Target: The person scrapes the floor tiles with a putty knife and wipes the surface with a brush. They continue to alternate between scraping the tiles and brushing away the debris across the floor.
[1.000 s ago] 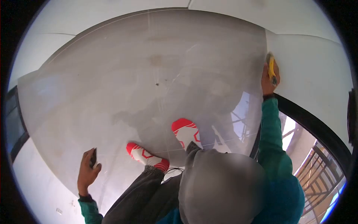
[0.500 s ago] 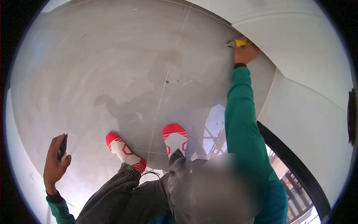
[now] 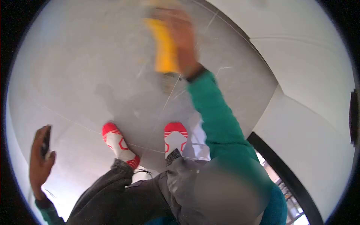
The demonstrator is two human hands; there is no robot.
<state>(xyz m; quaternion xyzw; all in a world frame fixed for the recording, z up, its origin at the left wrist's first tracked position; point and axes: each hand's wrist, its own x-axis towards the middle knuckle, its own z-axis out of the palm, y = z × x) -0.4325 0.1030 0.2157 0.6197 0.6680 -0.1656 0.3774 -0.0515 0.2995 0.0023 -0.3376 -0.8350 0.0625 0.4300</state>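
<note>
The wall [image 3: 311, 75] stands right of the floor [image 3: 82, 56]; railing [image 3: 295, 208], probably, beyond the frame [image 3: 288, 179].

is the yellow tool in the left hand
No, the yellow tool is in the right hand, while the left hand holds a small dark object.

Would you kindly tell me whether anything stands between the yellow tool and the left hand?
Across the floor between the yellow tool and the left hand, nothing visible stands in the way; the left sock is off to the side. The left hand, though, holds a dark object on the side facing the tool.
</note>
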